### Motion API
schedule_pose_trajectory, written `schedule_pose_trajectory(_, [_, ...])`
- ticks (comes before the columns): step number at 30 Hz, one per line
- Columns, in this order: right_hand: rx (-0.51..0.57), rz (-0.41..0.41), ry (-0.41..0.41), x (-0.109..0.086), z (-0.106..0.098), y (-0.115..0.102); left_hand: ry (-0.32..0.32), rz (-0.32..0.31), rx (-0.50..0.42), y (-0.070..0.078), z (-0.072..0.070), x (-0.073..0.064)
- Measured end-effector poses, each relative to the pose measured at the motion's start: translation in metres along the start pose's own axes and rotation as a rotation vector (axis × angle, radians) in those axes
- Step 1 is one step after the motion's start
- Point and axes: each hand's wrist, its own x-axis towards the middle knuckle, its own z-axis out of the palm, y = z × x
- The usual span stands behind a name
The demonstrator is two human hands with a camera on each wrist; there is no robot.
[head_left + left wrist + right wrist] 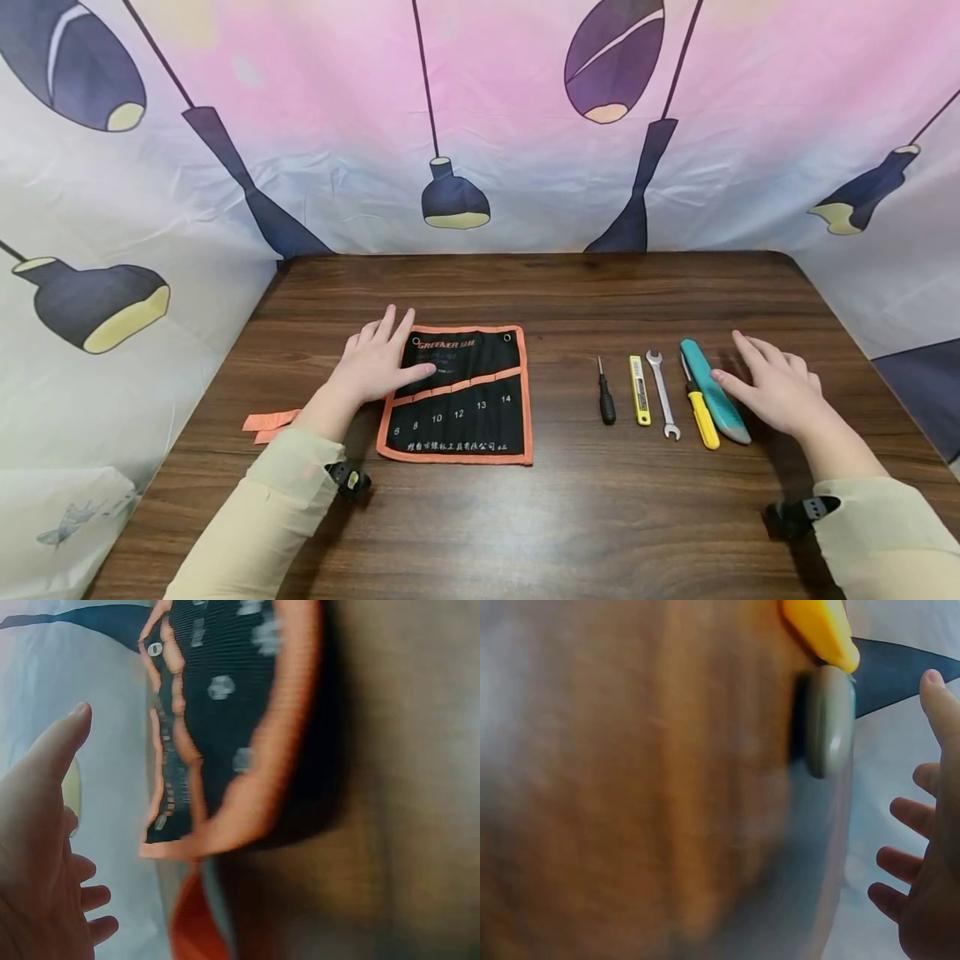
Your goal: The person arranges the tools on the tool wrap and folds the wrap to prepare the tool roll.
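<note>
A black tool pouch [465,421] with orange edging and numbered pockets lies flat on the wooden table. My left hand [377,360] is spread over the pouch's upper left corner, its thumb overlapping the black cloth in the head view; in the left wrist view, that hand [45,847] holds nothing. To the right lie a black screwdriver [606,400], a yellow strip-shaped tool [640,390], an open-ended wrench [663,396], a yellow-handled screwdriver [702,412] and a teal-handled tool [714,390]. Just right of the teal tool is my right hand [776,383], fingers extended and nothing in them.
An orange strap [270,423] sticks out left of the pouch, partly behind my left forearm. The brown table [480,533] ends at the back against a printed cloth [510,183] with lamp drawings. Each wrist carries a small black camera.
</note>
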Motion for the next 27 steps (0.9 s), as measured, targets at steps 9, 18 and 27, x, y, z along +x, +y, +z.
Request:
schedule_pose_trajectory(9, [0.047, 0.0, -0.019, -0.009, 0.011, -0.001, 0.055, 0.036, -0.099, -0.004, 0.024, -0.009])
schedule_pose_trajectory(18, [0.071, -0.001, -0.027, -0.014, 0.017, -0.001, 0.076, 0.132, -0.133, 0.002, 0.032, -0.011])
schedule_pose_trajectory(27, [0.063, -0.017, -0.02, -0.016, 0.022, 0.0, 0.072, 0.207, -0.137, 0.008, 0.037, -0.012])
